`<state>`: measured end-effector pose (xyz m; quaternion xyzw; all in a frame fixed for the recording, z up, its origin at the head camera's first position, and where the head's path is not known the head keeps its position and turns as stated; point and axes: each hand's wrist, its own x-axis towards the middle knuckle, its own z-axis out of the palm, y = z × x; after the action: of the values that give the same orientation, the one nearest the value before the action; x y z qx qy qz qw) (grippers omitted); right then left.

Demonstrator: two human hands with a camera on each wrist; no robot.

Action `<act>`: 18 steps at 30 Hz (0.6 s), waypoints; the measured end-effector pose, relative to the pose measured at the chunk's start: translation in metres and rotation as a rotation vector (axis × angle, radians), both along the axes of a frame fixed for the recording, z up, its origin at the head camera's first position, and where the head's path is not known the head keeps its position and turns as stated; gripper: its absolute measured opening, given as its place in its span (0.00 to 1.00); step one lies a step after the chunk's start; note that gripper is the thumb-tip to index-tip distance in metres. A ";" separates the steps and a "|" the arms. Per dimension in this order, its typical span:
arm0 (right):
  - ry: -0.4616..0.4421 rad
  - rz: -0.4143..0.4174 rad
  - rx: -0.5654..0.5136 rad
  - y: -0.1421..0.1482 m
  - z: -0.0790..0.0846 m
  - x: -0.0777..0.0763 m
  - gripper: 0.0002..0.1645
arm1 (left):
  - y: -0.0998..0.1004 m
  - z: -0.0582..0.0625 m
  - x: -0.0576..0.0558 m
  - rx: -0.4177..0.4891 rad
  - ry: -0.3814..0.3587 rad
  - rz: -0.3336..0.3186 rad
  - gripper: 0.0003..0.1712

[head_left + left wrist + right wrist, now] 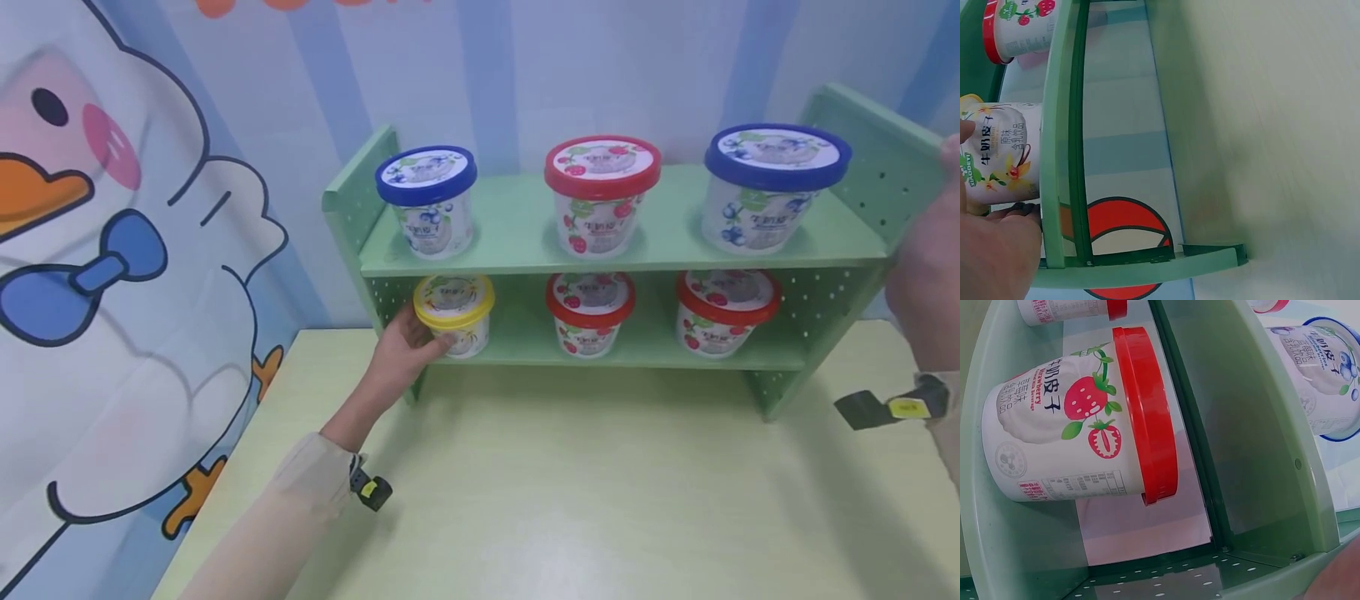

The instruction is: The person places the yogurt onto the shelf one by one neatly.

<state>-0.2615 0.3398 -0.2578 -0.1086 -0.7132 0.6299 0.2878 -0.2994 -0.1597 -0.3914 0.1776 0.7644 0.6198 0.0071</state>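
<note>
My left hand [408, 343] holds a white tub with a yellow lid [459, 318] at the left end of the lower shelf. The thumb lies across its front and the fingers reach round its left side. Vanilla flowers show on this yoghurt-style tub [1007, 153] in the left wrist view. My right hand [926, 267] is beside the right side panel [885, 167] of the green shelf [600, 265], partly cut off by the frame edge. Its fingers are out of sight. In the right wrist view only a bit of that hand [1335, 575] shows against the panel.
Two red-lidded strawberry tubs, one central [591, 312] and one at the right [727, 312], share the lower shelf. Above stand a blue-lidded tub [431, 200], a red-lidded tub [602, 196] and another blue-lidded tub [772, 187]. The shelf stands on a pale table [570, 483] against a cartoon-printed wall.
</note>
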 end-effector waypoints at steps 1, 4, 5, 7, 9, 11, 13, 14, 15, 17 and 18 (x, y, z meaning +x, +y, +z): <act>-0.005 -0.004 0.029 0.001 0.000 0.000 0.23 | 0.000 -0.001 0.000 0.001 0.001 0.002 0.41; 0.001 -0.016 0.114 0.003 0.000 0.001 0.23 | 0.001 -0.003 0.000 0.010 0.013 0.003 0.45; 0.011 -0.023 0.143 0.003 -0.001 0.000 0.22 | 0.001 -0.003 0.000 0.011 0.022 0.001 0.46; 0.035 -0.029 0.168 0.004 -0.002 0.000 0.21 | 0.001 -0.005 0.000 0.011 0.036 -0.001 0.47; 0.036 -0.017 0.175 0.006 -0.002 0.000 0.20 | 0.002 -0.006 0.001 0.005 0.045 0.002 0.48; 0.033 -0.016 0.188 0.006 -0.003 0.001 0.20 | 0.003 -0.007 0.002 -0.005 0.054 0.005 0.49; 0.041 -0.034 0.227 0.006 -0.005 0.002 0.21 | 0.003 -0.007 0.003 -0.015 0.060 0.012 0.49; 0.032 -0.045 0.231 0.006 -0.006 0.002 0.22 | 0.003 -0.008 0.004 -0.022 0.064 0.014 0.49; 0.024 -0.049 0.209 0.006 -0.006 0.003 0.23 | 0.003 -0.008 0.005 -0.034 0.069 0.020 0.49; -0.001 -0.079 0.245 0.004 -0.010 0.004 0.25 | 0.001 -0.011 0.010 -0.064 0.086 0.033 0.49; -0.015 -0.086 0.251 0.004 -0.013 0.005 0.27 | 0.000 -0.012 0.013 -0.082 0.091 0.046 0.49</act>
<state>-0.2563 0.3437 -0.2703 -0.1070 -0.7833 0.5220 0.3202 -0.2867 -0.1595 -0.4033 0.1874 0.7926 0.5792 -0.0347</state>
